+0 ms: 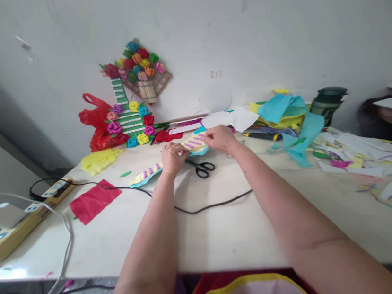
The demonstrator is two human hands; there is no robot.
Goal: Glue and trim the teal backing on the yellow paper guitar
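Scissors (202, 167) on table (227, 229), just before paper piece (195, 143); power strip (18, 216) at left edge; paper-flower craft (132, 121) behind, against wall (273, 23); bottle (328, 102) far right.

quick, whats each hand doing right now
Left hand: closed, pinching the yellow striped paper.
Right hand: closed, pinching the same paper's other end.

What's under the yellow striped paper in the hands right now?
A light blue paper layer shows along the lower edge of the yellow striped paper. The left hand and right hand cover parts of both, so how far the blue reaches is hidden.
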